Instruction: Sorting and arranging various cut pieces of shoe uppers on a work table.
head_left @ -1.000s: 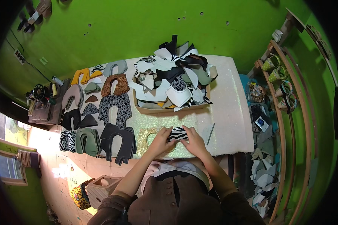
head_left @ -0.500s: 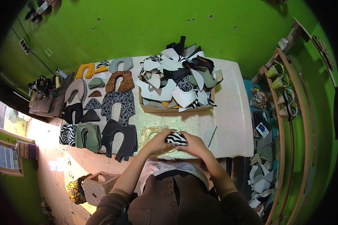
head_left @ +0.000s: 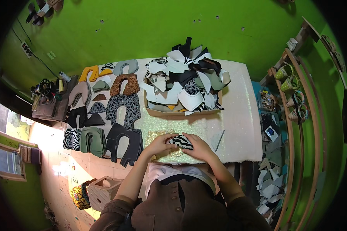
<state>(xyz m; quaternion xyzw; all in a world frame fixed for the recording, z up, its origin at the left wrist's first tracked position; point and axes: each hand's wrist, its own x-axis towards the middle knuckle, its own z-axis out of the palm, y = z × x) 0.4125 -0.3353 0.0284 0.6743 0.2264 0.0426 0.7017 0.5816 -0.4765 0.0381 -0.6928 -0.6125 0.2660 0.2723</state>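
A zebra-striped black-and-white piece of cut material (head_left: pixel 182 142) is held between my two hands, just over the near edge of the table (head_left: pixel 241 119). My left hand (head_left: pixel 160 145) grips its left side. Closed on its right side is my right hand (head_left: pixel 199 147), the thumb and fingers partly hiding the edge. Under and left of my left hand lies a shiny gold patch (head_left: pixel 153 137). To the right of my right hand, a thin dark stick-like tool (head_left: pixel 220 140) rests on the table.
A cardboard box (head_left: pixel 181 112) overflows with cut pieces at the far middle. Stacked U-shaped pieces (head_left: pixel 124 143) in several colours cover the table's left side. A sewing machine (head_left: pixel 45 87) stands at far left, a wooden rack with sandals (head_left: pixel 288 85) at right, scraps (head_left: pixel 272 188) below it.
The striped piece has turned slightly in my hands, and more of its striped face shows. My fingers have shifted a little on it. The view has moved slightly.
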